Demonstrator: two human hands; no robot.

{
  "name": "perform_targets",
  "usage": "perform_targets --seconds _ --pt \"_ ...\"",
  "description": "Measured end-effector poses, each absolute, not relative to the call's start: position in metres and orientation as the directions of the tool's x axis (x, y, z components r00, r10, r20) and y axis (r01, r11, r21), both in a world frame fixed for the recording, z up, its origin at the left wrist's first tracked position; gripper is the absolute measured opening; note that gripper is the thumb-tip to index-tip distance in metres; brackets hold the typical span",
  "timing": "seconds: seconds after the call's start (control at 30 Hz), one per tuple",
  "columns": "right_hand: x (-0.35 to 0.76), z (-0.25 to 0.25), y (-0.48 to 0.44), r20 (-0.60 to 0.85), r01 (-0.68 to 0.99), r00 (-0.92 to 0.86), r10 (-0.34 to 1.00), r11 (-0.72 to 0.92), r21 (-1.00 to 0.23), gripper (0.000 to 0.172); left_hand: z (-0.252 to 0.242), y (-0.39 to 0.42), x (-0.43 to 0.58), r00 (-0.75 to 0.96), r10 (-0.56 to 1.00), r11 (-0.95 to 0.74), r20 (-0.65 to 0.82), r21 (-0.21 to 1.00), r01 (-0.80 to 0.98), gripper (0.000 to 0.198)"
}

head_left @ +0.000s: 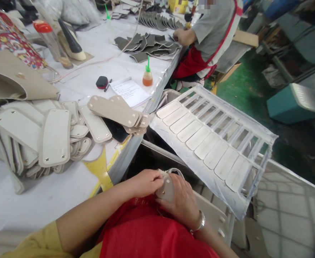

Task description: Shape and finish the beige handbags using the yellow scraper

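Close to my red apron, both hands meet on a beige leather piece with a small metal rivet and a light square mark. The fingers of my left hand pinch its upper end. Wrapped over its right side is my right hand, with a bracelet at the wrist. A thin pale loop shows just behind the fingers; what it belongs to I cannot make out. Much of the piece is hidden by my hands. On the table to the left lies a heap of similar leather pieces with metal rivets.
A white slatted rack bearing a row of pale pieces stands at the right, above bins. The table holds a glue bottle, a notebook, a phone and stacked tan pieces. A co-worker sits beyond.
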State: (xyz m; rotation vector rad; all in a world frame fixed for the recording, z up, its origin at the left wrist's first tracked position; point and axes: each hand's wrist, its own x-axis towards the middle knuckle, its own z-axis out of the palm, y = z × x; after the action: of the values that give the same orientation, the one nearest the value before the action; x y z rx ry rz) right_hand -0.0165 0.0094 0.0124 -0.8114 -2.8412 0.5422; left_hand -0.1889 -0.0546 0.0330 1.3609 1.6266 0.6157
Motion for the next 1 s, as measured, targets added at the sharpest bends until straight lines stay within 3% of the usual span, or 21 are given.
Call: perform_targets --seconds 0.07,0.2,0.47,0.67,0.8,1.0 --pt "-0.016 0.011 0.009 0.053 0.486 -0.841 0.538 0.794 -0.365 0.079 0.035 -0.050 -0.187 -0.008 0.944 0.268 -0.331 0.751 0.603 0.028" --pt "-0.015 0.010 0.009 0.051 0.508 -0.827 0.560 0.784 -0.357 0.077 0.035 -0.043 -0.182 0.006 0.954 0.188 -0.301 0.614 0.767 0.026" --pt "-0.016 0.017 0.009 0.019 0.527 -0.817 0.576 0.759 -0.382 0.080 0.022 -0.044 -0.186 0.001 0.959 0.229 -0.284 0.774 0.590 0.031" --pt "-0.018 0.022 0.010 -0.033 0.543 -0.804 0.594 0.711 -0.447 0.077 0.015 -0.045 -0.184 -0.004 0.941 0.296 -0.338 0.818 0.494 0.030" --pt "-0.018 0.021 0.010 -0.048 0.546 -0.802 0.595 0.700 -0.460 0.077 0.016 -0.046 -0.182 -0.009 0.946 0.280 -0.323 0.806 0.521 0.029" --pt "-0.015 0.018 0.009 -0.021 0.538 -0.803 0.596 0.710 -0.454 0.076 0.023 -0.046 -0.178 -0.021 0.969 0.187 -0.246 0.674 0.715 0.025"
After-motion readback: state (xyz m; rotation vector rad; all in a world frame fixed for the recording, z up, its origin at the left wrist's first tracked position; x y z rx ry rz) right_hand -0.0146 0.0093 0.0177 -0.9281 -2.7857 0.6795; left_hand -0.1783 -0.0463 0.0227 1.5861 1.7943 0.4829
